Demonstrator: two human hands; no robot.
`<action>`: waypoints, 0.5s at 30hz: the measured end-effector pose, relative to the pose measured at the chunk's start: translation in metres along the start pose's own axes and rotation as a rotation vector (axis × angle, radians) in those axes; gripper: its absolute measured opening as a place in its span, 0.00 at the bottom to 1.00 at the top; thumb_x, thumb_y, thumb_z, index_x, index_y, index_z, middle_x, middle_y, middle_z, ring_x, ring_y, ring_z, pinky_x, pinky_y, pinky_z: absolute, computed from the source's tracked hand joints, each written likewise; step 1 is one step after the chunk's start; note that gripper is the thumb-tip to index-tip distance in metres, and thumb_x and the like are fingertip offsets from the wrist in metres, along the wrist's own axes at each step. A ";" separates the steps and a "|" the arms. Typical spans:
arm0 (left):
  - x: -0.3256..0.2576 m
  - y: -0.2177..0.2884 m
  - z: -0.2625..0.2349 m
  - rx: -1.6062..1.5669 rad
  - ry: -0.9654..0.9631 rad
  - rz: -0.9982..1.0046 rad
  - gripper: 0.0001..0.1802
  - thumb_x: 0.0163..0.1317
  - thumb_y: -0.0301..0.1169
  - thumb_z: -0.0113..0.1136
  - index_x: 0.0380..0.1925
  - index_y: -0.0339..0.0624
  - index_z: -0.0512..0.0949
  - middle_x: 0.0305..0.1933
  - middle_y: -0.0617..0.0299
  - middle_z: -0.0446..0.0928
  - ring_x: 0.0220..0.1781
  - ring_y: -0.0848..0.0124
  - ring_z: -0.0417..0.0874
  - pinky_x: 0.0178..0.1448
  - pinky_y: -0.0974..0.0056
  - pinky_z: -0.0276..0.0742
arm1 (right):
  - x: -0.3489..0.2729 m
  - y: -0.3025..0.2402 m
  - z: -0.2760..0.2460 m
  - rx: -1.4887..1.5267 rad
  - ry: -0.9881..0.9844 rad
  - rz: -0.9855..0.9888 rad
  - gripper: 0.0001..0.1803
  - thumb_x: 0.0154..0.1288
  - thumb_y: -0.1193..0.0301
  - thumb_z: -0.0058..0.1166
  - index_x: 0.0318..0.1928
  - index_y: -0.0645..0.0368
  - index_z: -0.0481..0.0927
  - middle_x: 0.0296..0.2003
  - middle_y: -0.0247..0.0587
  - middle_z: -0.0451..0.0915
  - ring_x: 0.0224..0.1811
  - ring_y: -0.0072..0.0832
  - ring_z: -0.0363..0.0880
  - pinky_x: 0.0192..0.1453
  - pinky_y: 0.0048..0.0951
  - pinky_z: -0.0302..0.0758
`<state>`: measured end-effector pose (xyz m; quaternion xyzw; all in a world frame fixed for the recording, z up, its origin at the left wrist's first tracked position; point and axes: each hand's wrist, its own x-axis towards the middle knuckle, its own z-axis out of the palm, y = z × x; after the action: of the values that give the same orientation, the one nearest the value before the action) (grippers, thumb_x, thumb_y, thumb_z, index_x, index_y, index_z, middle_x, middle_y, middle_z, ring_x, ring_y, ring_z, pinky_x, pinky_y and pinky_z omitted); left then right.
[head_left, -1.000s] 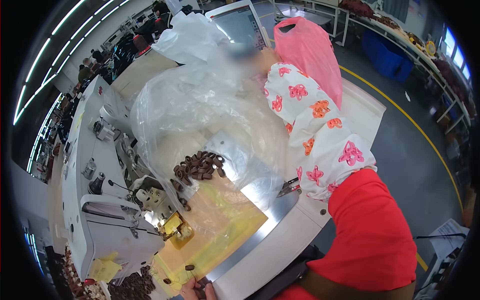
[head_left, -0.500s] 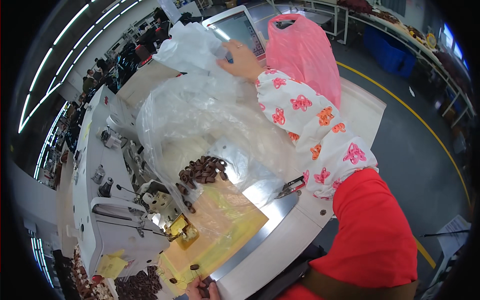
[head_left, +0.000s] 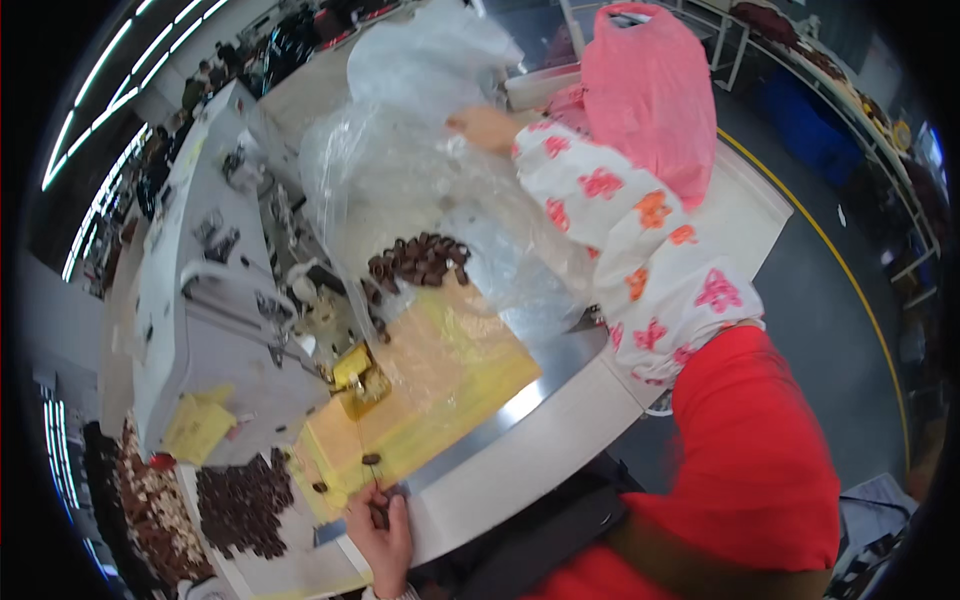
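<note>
1. Fingers of the left hand (head_left: 383, 530) were curled low at the near edge of the work surface, pinched on a small dark brown piece (head_left: 380, 515); how tightly could not be told.
2. Just above that hand, one more small dark piece (head_left: 371, 459) lay loose on the yellow sheet (head_left: 455, 375), which spread across the grey metal table (head_left: 560, 385).
3. To the left of the hand sat a heap of dark brown pieces (head_left: 243, 505) on the white counter, with a paler mixed heap (head_left: 150, 510) further left.
4. Right hand (head_left: 487, 127) was far up the table, arm stretched out in a white sleeve with pink and orange flowers (head_left: 640, 250); its fingers lay partly open against the clear plastic bag (head_left: 400, 180), and whether they gripped the film could not be told.
5. That big crumpled bag lay open over the table, and a cluster of dark brown pieces (head_left: 420, 260) sat at its lower part, just above the yellow sheet's top edge.
6. A pink plastic bag (head_left: 655, 90) stood just beyond the right arm.
7. A white sewing machine (head_left: 210, 330) ran along the left side, with a brass-coloured fitting (head_left: 358, 380) touching the yellow sheet's left edge and a yellow note (head_left: 200, 425) stuck on its body.
</note>
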<state>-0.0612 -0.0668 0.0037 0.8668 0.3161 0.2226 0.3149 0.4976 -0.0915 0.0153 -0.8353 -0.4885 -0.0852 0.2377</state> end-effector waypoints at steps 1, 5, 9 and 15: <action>-0.003 -0.005 -0.003 -0.030 0.008 -0.017 0.15 0.49 0.20 0.58 0.39 0.34 0.72 0.28 0.63 0.68 0.20 0.75 0.57 0.29 0.71 0.58 | -0.006 -0.021 -0.018 0.124 0.088 -0.050 0.23 0.61 0.54 0.42 0.40 0.61 0.79 0.38 0.50 0.79 0.42 0.48 0.75 0.47 0.40 0.71; 0.005 -0.002 -0.009 -0.021 0.045 0.070 0.18 0.51 0.19 0.57 0.45 0.35 0.72 0.32 0.63 0.69 0.19 0.79 0.57 0.23 0.75 0.55 | -0.033 -0.054 -0.104 0.251 0.191 -0.024 0.17 0.57 0.61 0.53 0.37 0.65 0.80 0.31 0.49 0.81 0.34 0.29 0.80 0.39 0.30 0.73; 0.017 -0.018 -0.035 0.042 0.119 0.026 0.17 0.54 0.19 0.53 0.46 0.37 0.73 0.31 0.65 0.72 0.22 0.80 0.62 0.25 0.75 0.58 | -0.084 -0.112 -0.106 0.560 0.075 -0.155 0.15 0.57 0.64 0.57 0.38 0.64 0.78 0.27 0.36 0.79 0.30 0.18 0.75 0.35 0.24 0.72; 0.058 -0.082 -0.060 -0.007 0.130 0.093 0.10 0.56 0.21 0.54 0.38 0.36 0.77 0.33 0.61 0.80 0.32 0.75 0.74 0.39 0.71 0.67 | -0.139 -0.164 -0.046 0.067 -0.079 -0.196 0.11 0.54 0.70 0.57 0.32 0.66 0.76 0.23 0.45 0.78 0.23 0.30 0.76 0.30 0.27 0.72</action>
<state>-0.0888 0.0466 0.0007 0.8631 0.2947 0.2938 0.2861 0.2908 -0.1541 0.0544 -0.7779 -0.5793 -0.0584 0.2366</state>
